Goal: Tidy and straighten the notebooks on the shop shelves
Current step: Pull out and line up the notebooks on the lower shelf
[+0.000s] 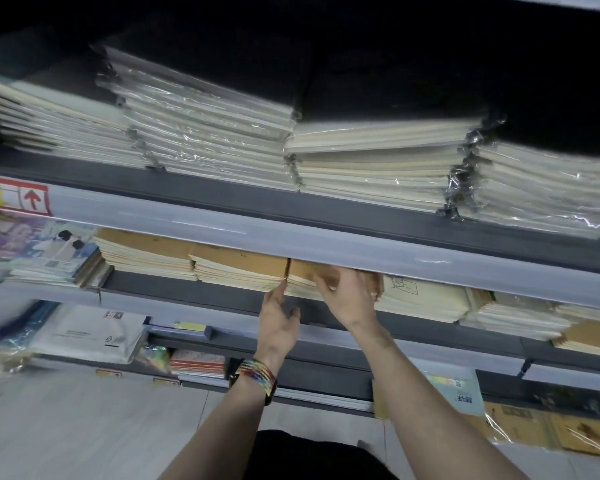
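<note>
Nearest the viewer, a woven wristband (257,375) circles the left wrist. Above it, the left hand (278,318) stands edge-on with its fingers straight and close together. Their tips touch the left front corner of a brown-covered notebook stack (302,273) on the middle shelf. Just to the right, the right hand (347,296) lies across the top and front of the same stack. Its fingers are spread and fairly straight on the cover, with the thumb out to the right, so neither hand clasps anything. The stack thus sits between the two hands.

Touching the stack on the left hand's side is a second brown stack (238,270), and a third brown stack (146,251) lies further left. Beyond the right thumb lie pale notebooks (425,299). Directly above both hands runs a pale price rail (291,239). Past that rail, on the shelf above, rest film-wrapped packs (378,157) of cream notebooks, blurred by motion.
</note>
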### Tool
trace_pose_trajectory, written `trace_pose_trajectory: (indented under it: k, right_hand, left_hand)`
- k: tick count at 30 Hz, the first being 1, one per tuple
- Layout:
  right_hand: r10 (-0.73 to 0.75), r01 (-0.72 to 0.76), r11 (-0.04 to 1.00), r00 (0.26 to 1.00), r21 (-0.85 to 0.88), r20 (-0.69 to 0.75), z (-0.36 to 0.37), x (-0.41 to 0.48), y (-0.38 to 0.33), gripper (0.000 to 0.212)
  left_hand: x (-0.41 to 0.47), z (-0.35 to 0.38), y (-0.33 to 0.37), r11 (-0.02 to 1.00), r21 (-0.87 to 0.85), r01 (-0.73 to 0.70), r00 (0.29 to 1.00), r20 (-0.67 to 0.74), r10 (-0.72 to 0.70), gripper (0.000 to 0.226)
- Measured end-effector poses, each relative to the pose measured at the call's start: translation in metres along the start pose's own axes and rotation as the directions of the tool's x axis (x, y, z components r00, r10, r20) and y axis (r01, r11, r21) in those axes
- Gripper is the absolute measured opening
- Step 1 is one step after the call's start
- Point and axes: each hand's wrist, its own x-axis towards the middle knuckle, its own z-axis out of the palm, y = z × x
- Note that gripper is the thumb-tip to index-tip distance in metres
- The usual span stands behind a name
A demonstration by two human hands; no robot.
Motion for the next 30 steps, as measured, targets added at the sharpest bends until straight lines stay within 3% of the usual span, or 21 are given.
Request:
trace_pose_trajectory:
  k: [4,7,13,17,23,25,28,30]
  right_hand:
    - [-0.148,0.185,0.967,0.967,-0.174,0.206,-0.002,0.012,-0.012,0.033]
    - [-0.161,0.249,0.939,0.928,-0.237,0.336,0.001,0.021,-0.017,0.036]
    - [-0.198,0.364,0.861,0.882,-0.354,0.428,0.006,0.040,-0.029,0.024]
    - [-0.253,0.517,0.800,0.751,-0.304,0.610,0.006,0.051,-0.031,0.031]
    - [-0.309,0.605,0.680,0.749,-0.415,0.586,0.003,0.058,-0.022,0.021]
    - [-0.270,0.579,0.709,0.750,-0.402,0.604,0.006,0.059,-0.024,0.022]
    - [-0.172,0.431,0.860,0.748,-0.272,0.641,0.013,0.057,-0.030,0.044]
    - [-0.164,0.415,0.871,0.750,-0.264,0.640,0.014,0.058,-0.030,0.046]
  left_hand:
    - [0.001,-0.004,0.001,0.995,0.083,-0.048,0.999,0.003,0.048,0.060]
    - [0.003,-0.003,-0.003,0.985,0.150,-0.087,0.996,-0.013,0.090,0.060]
    - [0.001,-0.004,-0.004,0.971,0.199,-0.133,0.989,-0.032,0.142,0.058]
    - [0.005,-0.003,-0.006,0.968,0.199,-0.151,0.985,-0.048,0.164,0.051]
    - [0.003,0.000,-0.003,0.979,0.139,-0.148,0.979,-0.117,0.164,0.051]
    - [0.002,0.001,-0.004,0.982,0.124,-0.144,0.979,-0.126,0.159,0.055]
    - [0.002,0.001,-0.005,0.985,0.104,-0.139,0.980,-0.131,0.152,0.061]
    - [0.002,0.002,-0.007,0.986,0.094,-0.141,0.980,-0.131,0.153,0.065]
